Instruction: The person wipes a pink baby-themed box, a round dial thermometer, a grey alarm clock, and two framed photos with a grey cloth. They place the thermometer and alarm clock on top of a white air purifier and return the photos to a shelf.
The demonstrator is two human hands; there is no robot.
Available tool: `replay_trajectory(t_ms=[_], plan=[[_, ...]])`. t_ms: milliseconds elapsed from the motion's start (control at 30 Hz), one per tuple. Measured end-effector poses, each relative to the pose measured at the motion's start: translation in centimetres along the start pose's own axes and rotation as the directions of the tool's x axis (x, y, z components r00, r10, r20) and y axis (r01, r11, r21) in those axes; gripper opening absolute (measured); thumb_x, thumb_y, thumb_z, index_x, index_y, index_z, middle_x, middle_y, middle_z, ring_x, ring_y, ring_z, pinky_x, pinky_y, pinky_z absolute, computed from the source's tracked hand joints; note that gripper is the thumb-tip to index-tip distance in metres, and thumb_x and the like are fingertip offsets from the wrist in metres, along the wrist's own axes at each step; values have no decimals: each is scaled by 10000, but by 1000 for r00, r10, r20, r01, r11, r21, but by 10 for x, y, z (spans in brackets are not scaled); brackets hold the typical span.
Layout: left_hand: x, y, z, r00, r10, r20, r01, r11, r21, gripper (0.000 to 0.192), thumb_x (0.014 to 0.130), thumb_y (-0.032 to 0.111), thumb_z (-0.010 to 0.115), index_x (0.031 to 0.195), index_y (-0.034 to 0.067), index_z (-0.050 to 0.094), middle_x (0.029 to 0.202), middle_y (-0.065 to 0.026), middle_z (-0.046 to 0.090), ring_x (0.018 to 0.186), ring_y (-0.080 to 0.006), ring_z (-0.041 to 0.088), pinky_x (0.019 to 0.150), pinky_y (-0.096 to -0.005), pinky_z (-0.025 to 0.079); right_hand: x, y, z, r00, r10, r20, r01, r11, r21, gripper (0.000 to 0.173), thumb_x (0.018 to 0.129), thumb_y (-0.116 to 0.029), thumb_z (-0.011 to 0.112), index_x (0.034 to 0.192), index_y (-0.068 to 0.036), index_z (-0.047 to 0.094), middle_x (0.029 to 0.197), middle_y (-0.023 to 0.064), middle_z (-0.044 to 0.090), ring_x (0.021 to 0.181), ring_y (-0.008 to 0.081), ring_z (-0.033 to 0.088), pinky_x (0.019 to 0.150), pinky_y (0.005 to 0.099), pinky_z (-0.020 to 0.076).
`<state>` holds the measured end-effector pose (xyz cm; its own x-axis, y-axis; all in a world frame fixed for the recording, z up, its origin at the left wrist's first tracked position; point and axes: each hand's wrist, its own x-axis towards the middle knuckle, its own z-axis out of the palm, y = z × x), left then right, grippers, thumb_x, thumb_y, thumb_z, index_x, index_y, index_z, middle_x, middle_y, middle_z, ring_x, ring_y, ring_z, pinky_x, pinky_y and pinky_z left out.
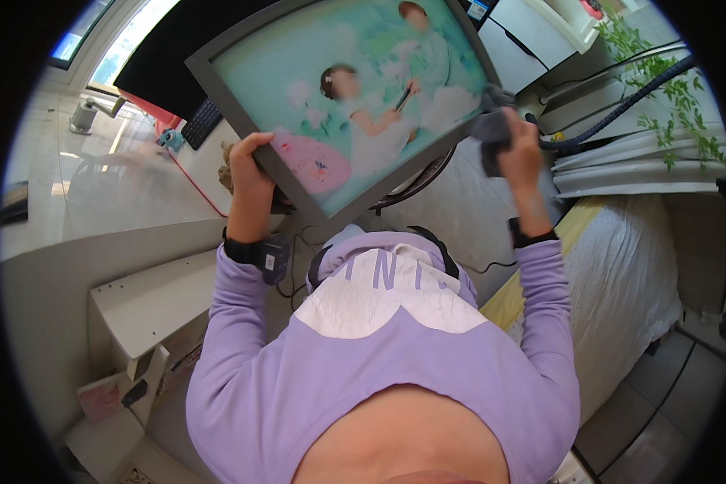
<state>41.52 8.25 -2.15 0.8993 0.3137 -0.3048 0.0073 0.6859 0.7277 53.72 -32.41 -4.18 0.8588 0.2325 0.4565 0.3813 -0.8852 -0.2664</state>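
Observation:
A large framed picture (363,115) with a grey frame is held up tilted in front of me; it shows two seated figures on a pale green ground with flowers and a pink parasol. My left hand (251,178) grips the frame's left side, thumb over the front edge. In my right hand (523,148) is a dark grey cloth (493,127), bunched against the lower right part of the frame. That hand and the cloth are slightly blurred. Black bands circle both my wrists.
Left of the picture are a black keyboard (201,124), a dark monitor (157,57) and a small metal crank device (85,116) on a glossy ledge. At right, a dark braided hose (629,103) passes trailing leaves (671,115). A white-and-yellow cover (611,290) lies beside me.

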Motion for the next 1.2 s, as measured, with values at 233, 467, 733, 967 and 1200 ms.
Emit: replay_trajectory(t_ms=[233, 467, 733, 967, 1200], plan=[[-72, -55, 42, 997, -29, 77, 14, 982, 186, 139, 699, -4, 581, 831, -31, 617, 720, -83, 619, 615, -188, 616, 590, -274, 510, 67, -66, -18, 933, -230, -277, 330, 852, 405, 527, 720, 63, 521, 1212, -126, 515, 1090, 152, 553, 997, 347, 537, 827, 404, 474], [-118, -95, 42, 994, -23, -109, 27, 999, 44, 280, 714, 36, 575, 992, 16, 547, 915, -101, 606, 742, -174, 597, 669, -283, 505, -7, -121, -4, 832, -544, -106, 538, 748, 388, 386, 751, -78, 541, 1128, -162, 529, 1024, 155, 540, 915, 344, 561, 764, 434, 495], [-152, -99, 32, 975, 103, -198, -92, 994, 64, 32, 673, 9, 568, 697, 27, 581, 683, -78, 586, 609, -176, 577, 631, -266, 489, -21, -91, -16, 922, -387, -26, 311, 699, 644, 386, 735, -50, 593, 1106, -82, 492, 1041, 194, 508, 951, 382, 532, 811, 447, 459], [-172, -69, -2, 933, 201, -299, -209, 978, 4, 85, 649, 3, 575, 727, 37, 565, 692, -72, 579, 629, -196, 588, 628, -291, 496, -86, -104, -18, 725, -688, 22, 552, 600, 579, 398, 737, 2, 541, 1112, -130, 544, 1053, 141, 559, 910, 315, 581, 658, 391, 534], [-247, -21, -48, 842, 261, -472, -305, 952, -16, 93, 633, 11, 567, 718, 39, 539, 699, -85, 581, 626, -210, 590, 606, -309, 503, 8, 54, -23, 973, 205, -102, -207, 978, -6, 330, 734, -202, 665, 973, 18, 606, 943, 204, 613, 947, 405, 533, 859, 461, 431]])
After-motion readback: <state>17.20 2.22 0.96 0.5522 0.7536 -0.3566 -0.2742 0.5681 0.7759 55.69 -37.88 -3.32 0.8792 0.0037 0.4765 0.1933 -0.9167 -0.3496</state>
